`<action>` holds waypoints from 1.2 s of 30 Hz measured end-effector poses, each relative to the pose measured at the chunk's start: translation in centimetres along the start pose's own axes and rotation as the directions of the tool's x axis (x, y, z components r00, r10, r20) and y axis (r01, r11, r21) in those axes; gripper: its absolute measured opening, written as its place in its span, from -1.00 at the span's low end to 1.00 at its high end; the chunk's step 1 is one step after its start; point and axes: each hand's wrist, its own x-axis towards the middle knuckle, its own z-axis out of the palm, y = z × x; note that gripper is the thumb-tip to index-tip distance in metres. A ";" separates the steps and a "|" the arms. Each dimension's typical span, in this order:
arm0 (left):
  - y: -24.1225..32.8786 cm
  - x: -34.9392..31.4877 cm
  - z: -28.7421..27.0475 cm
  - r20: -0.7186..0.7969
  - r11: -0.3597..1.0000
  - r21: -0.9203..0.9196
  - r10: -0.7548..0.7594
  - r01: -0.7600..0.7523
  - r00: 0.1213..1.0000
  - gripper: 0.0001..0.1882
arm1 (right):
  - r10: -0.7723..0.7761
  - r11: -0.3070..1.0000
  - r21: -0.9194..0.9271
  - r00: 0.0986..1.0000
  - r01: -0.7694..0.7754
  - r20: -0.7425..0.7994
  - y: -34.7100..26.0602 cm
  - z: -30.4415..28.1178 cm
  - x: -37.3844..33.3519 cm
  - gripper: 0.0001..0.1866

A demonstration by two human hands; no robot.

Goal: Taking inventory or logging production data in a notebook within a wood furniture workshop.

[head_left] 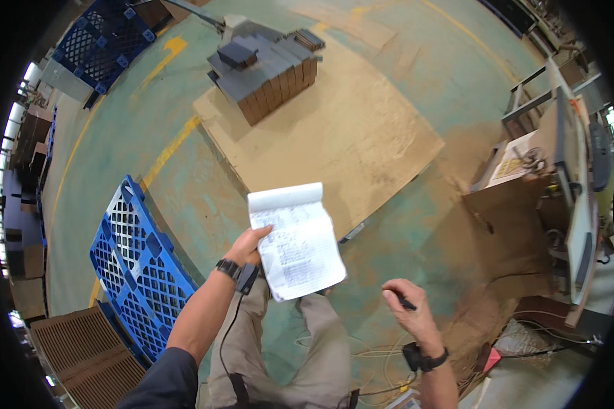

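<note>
While the left grip pinches a notepad, the right grip clasps a black pen.

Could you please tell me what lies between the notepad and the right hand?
In the head view, bare green floor shows between the notepad and the right hand.

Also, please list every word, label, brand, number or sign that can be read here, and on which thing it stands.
None can be read.
Notepad in the left hand: lines of handwriting, too small and blurred.
White sheet at right: yellow marks, too blurred to tell whether text.
</note>
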 end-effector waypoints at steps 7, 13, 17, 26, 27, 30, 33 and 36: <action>-4.1 26.1 -8.3 0.122 0.989 -0.089 -0.104 0.115 0.987 -0.51 | 0.245 0.969 -0.033 0.969 -0.244 0.043 20.0 8.8 10.3 -0.86; -7.0 38.2 -12.7 0.300 0.997 0.073 -0.050 0.029 0.953 -0.48 | 0.220 0.964 0.149 0.975 -0.218 0.004 32.5 17.6 17.7 -0.84; -4.7 39.4 -12.3 0.315 0.918 0.328 0.117 -0.224 0.942 -0.54 | 0.067 0.959 0.278 0.997 -0.053 -0.042 36.4 23.2 23.0 -0.81; -9.8 28.7 -14.8 0.126 0.128 0.944 0.714 -0.305 0.689 -0.69 | 0.022 0.828 0.554 0.982 0.086 -0.186 35.5 35.4 25.4 -0.88; -12.1 28.1 -14.6 0.208 0.020 0.945 0.735 -0.327 0.646 -0.70 | -0.008 0.838 0.533 0.980 0.116 -0.201 35.8 36.2 25.3 -0.89; -15.3 26.5 -14.9 0.235 -0.019 0.950 0.704 -0.313 0.671 -0.75 | -0.010 0.890 0.443 0.976 0.108 -0.216 35.2 38.8 25.5 -0.90; -16.8 26.5 -16.4 0.253 -0.016 0.939 0.707 -0.342 0.661 -0.78 | 0.035 0.895 0.441 0.975 0.068 -0.221 36.5 40.2 25.6 -0.86; -17.4 27.0 -18.0 0.336 -0.057 0.900 0.721 -0.432 0.606 -0.78 | 0.014 0.917 0.392 0.974 0.078 -0.227 36.6 40.2 25.4 -0.85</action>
